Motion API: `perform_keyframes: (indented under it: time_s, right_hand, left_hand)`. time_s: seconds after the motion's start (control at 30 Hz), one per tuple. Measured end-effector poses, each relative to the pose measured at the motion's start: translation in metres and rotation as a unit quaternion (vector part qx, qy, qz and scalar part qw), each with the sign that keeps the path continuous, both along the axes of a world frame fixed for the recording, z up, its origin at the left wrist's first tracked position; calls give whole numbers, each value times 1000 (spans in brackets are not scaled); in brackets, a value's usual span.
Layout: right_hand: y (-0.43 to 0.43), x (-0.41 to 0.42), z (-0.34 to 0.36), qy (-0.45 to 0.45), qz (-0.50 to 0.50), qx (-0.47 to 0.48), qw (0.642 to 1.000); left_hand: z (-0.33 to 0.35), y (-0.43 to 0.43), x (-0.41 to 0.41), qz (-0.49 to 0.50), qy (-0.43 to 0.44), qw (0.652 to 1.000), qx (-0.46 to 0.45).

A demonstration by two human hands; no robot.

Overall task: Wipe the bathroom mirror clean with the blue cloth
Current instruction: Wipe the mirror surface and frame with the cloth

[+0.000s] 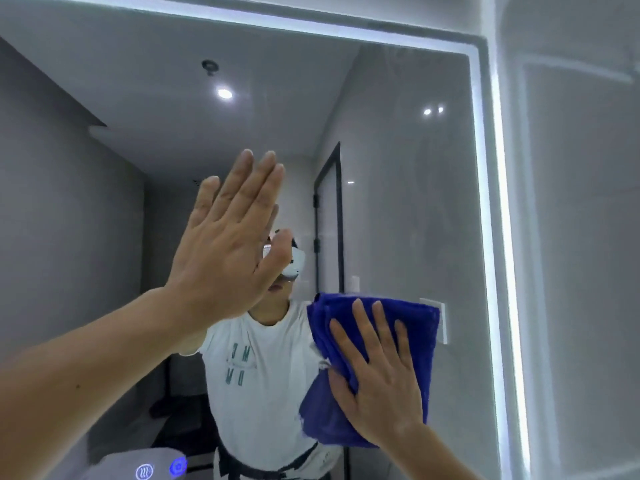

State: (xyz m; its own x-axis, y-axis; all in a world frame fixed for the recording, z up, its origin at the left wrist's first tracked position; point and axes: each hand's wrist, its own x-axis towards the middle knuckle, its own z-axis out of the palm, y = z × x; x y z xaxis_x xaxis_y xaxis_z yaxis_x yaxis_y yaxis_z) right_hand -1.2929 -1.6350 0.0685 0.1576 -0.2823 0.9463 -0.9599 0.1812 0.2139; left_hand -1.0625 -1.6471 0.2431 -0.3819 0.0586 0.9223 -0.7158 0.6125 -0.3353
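Seemingly R hand (377,382) presses blue cloth (415,327) on mirror (398,168)

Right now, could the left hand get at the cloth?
Probably yes. The left hand is open and holds nothing, up and left of the cloth, with nothing between them. The right hand presses the cloth flat to the mirror but leaves its top edge bare.

Shirt print (239,368) mirrored, unreadable; wavy-line icon (144,472), blue icon (178,466) on mirror (398,202).
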Motion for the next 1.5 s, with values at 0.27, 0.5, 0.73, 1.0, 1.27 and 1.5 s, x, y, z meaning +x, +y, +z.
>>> perform_keyframes:
  time_s: [0.27,0.5,0.73,1.0,1.27,1.5]
  right_hand:
    - [13,-18,-56,43,-46,31,997]
    - [17,-24,74,30,37,5,999]
    - [4,-25,190,-65,44,-67,995]
    - [-2,-33,105,-46,70,-132,988]
    - [0,-43,-50,-24,94,-99,990]
    - [9,-74,-162,65,98,-36,992]
  left_hand:
    - [-16,10,-6,-38,-17,998,41]
    - [-22,9,-35,-8,-8,996,83]
    - [-42,10,-45,19,7,996,92]
    - [-73,7,-58,23,25,995,89]
    - [-120,-2,-71,20,-4,998,64]
    - [-141,-9,-78,4,-14,999,36]
